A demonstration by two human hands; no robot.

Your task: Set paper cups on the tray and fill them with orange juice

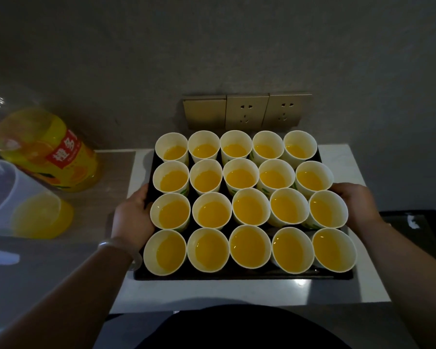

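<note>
Between left hand (133, 213) and right hand (356, 204), tray (237, 276) gripped; cups (250, 246) filled.

**White counter, one black tray**

A white counter (337, 290) set against the wall carries a black tray (237, 276) across its middle. At nine o'clock a darker, brownish top (111, 172) adjoins it. An orange juice bottle (48, 152) stands there at ten o'clock, and a clear jug (23, 210) holding juice stands just beside it.

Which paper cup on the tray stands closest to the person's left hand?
The leftmost cup in the third row from the wall. The left hand grips the tray edge right beside it; no other stands as close.
</note>
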